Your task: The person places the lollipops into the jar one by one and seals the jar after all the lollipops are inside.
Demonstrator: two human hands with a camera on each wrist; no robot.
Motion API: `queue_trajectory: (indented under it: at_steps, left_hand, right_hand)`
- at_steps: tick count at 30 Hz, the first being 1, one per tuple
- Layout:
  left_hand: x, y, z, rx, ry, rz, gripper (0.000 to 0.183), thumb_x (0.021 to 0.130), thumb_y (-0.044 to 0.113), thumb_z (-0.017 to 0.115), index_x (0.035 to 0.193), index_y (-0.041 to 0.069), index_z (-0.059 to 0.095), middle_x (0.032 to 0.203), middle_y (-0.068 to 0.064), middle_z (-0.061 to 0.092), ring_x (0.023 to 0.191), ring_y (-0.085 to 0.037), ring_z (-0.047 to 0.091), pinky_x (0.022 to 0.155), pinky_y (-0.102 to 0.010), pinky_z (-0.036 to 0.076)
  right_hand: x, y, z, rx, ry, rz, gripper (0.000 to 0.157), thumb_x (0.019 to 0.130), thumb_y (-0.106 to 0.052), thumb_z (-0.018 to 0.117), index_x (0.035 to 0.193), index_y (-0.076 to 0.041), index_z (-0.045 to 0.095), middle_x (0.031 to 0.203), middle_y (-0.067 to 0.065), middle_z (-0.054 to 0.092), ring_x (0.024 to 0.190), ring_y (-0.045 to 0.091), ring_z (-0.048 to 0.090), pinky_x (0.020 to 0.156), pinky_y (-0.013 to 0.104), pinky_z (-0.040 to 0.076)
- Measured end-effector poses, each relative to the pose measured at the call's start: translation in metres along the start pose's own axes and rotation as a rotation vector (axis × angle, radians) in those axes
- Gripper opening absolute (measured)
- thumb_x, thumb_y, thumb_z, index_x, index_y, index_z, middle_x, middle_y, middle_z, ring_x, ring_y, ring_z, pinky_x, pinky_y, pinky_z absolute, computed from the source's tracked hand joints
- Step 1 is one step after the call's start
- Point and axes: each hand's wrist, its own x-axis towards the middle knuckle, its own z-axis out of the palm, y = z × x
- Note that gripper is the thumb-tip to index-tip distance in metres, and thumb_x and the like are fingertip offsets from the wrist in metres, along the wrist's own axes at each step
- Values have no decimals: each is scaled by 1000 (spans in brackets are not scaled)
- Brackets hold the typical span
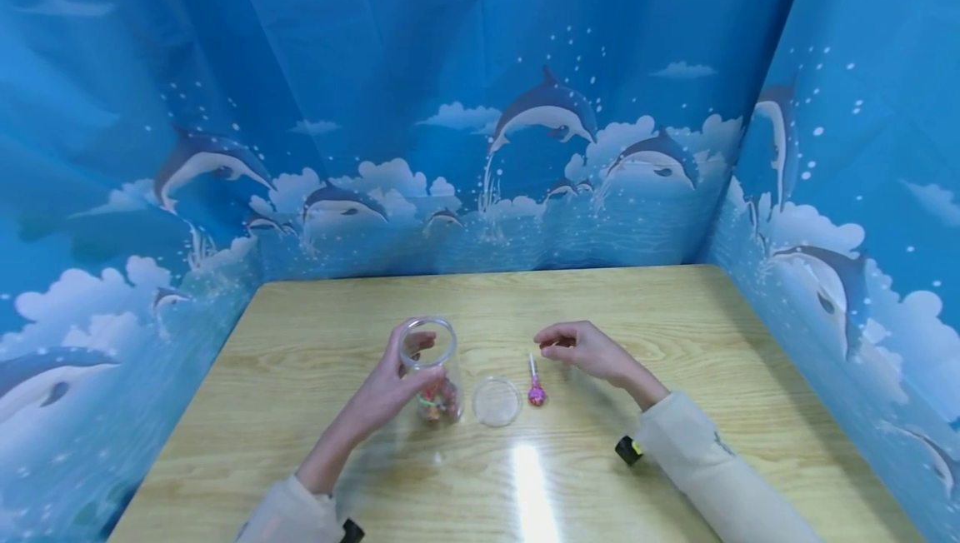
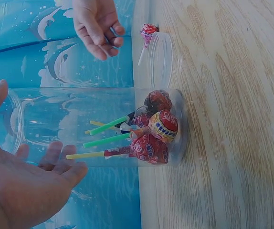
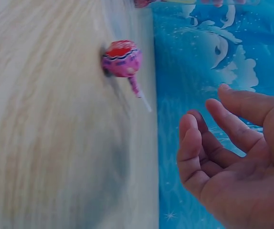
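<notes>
My left hand (image 1: 386, 389) grips a clear plastic jar (image 2: 56, 107) near its open top, thumb on the near side and fingers round the back. The jar stands upright on the table. Several wrapped lollipops (image 2: 149, 149) with green and yellow sticks lie at its bottom. Right of the jar is its round clear lid (image 1: 497, 401), flat on the wood. A pink and red lollipop (image 3: 122, 61) with a white stick lies beside the lid. Just beyond the stick's end hovers my right hand (image 1: 592, 351), fingers loosely bent, holding nothing.
The wooden table (image 1: 300, 326) backs onto a blue curtain (image 1: 420, 93) printed with dolphins, which also runs along both sides. Dark wrist devices show at both sleeves, the right one (image 1: 628, 450) close over the tabletop.
</notes>
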Motion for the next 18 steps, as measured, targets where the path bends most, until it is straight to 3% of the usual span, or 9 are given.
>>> queue_trajectory:
  at_steps: [8,13,18]
  left_hand:
    - [0,1,0,2,-8,7,76,97,24,74,157,22,27,153,-20,47,145,-43,39,118,-64,25]
    - [-1,2,1,8,-8,-1,77,96,26,74,157,22,26,154,-21,45,145,-42,39,118,-65,25]
    - [0,2,1,0,-5,4,77,96,25,74,157,21,27,154,-20,45,145,-42,39,118,-65,25]
  right_hand:
    - [9,17,4,-8,-12,19,32,102,-11,65,130,3,66,119,18,69,99,24,64,83,43,57]
    - [16,22,10,-58,-14,20,28,102,-10,64,128,0,69,117,12,71,98,18,64,82,34,56]
    - [21,22,17,-120,-33,-32,25,100,-9,65,124,-1,72,113,10,73,93,15,64,79,32,55]
